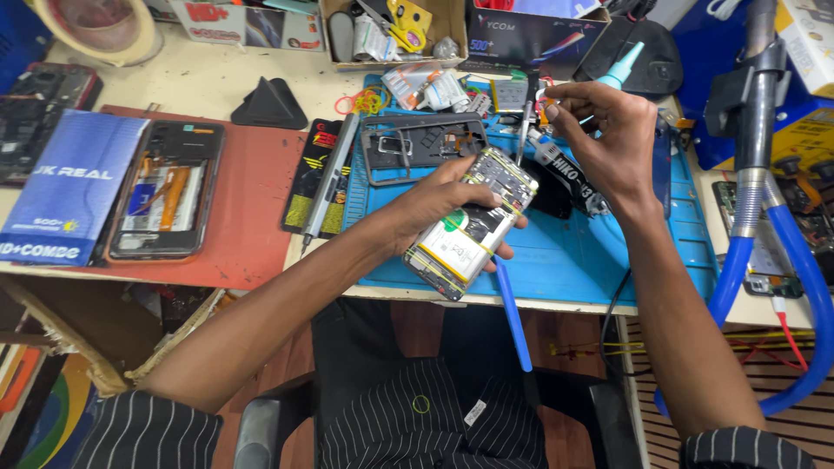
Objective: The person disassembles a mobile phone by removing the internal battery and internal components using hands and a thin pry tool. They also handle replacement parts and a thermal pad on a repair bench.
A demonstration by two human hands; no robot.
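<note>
My left hand (432, 202) grips an opened smartphone (470, 227) with its back cover off, battery and circuit board showing, tilted above the blue work mat (573, 260). My right hand (604, 135) is raised above the mat's far part, its fingertips pinched on a thin dark tool (527, 122) that points down toward the phone's top end. A dark phone frame (417, 143) lies on the mat just behind the left hand. A blue plastic pry stick (512, 317) juts out under the phone over the table's front edge.
A second opened phone (165, 191) lies on a red mat (252, 217) at left beside a blue box (74, 187). A slim screwdriver (330, 178) rests left of the blue mat. A cardboard box (391, 30) of parts stands behind. A blue-hosed stand (764, 191) rises at right.
</note>
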